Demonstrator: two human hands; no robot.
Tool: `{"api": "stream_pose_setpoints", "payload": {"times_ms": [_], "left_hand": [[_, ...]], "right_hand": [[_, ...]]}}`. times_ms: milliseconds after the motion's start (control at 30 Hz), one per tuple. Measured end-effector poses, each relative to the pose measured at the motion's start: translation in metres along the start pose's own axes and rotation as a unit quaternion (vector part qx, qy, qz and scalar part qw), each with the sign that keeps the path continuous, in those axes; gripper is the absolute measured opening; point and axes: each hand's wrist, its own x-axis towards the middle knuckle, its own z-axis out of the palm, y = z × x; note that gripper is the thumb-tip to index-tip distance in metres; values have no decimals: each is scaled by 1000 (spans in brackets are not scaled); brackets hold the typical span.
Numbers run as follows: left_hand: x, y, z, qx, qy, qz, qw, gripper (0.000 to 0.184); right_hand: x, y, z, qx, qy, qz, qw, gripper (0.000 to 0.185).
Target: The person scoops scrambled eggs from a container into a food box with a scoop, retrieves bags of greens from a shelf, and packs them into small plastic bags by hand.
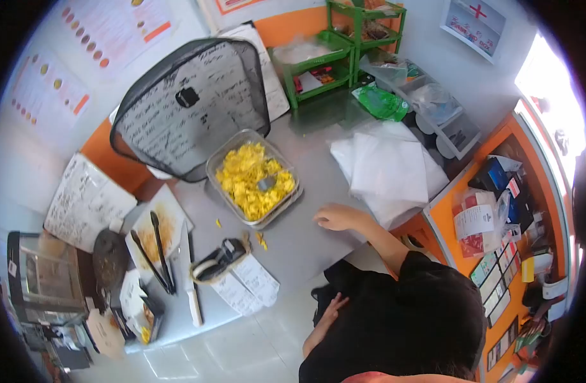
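Note:
My right hand (334, 217) rests on the grey metal table (290, 239) near its edge, fingers loosely bent downward, with nothing visible in it. Lower down, my left hand (331, 313) lies against my black clothing (395, 319), some fingers stretched out and apart. Beyond my right hand stands a clear plastic tub (296, 198) of yellow food pieces (251, 185) with a small grey object among them. Behind the tub, a dark mesh food cover (191, 108) is tilted upright. White plastic sheets or bags (389, 163) are stacked to the right.
Black tongs (154, 246) rest on a stained cutting board (156, 223), beside a white-handled knife (194, 306). Receipts (245, 287) lie at the front edge. Green shelves (318, 76) and a grey organizer (462, 137) stand behind. An orange counter (459, 236) is at right.

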Motion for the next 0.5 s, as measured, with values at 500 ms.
{"api": "stream_pose_setpoints", "payload": {"times_ms": [500], "left_hand": [[-20, -271, 14, 135, 131, -219, 957, 54]], "right_hand": [[-64, -24, 66, -120, 84, -5, 989, 47]]}}
